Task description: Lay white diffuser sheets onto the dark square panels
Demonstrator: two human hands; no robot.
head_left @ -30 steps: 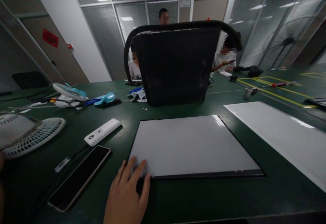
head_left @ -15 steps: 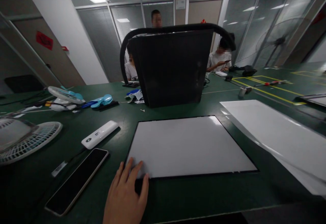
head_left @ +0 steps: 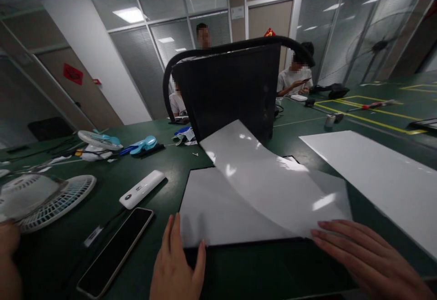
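A flat white panel with a thin black border (head_left: 218,204) lies on the table in front of me. My left hand (head_left: 177,256) is open at its lower left corner, fingers stretched along the edge and thumb apart. Over the panel's right part hangs a thin, glossy translucent sheet (head_left: 259,172), bent, with its far corner raised. My right hand (head_left: 362,250) grips the near right end of this sheet, fingers close together. The thumb of that hand is hidden.
Further right lies a large white sheet (head_left: 375,177). On the left are a phone (head_left: 118,250), a white power bank (head_left: 143,190) and a white fan (head_left: 61,202), with another person's hand (head_left: 8,241) beside it. A black bin (head_left: 232,90) stands behind the panel.
My right hand has come into view from the right with the glossy sheet, now over the panel. My left hand stays at the panel's corner. Another person's hand has appeared at far left.
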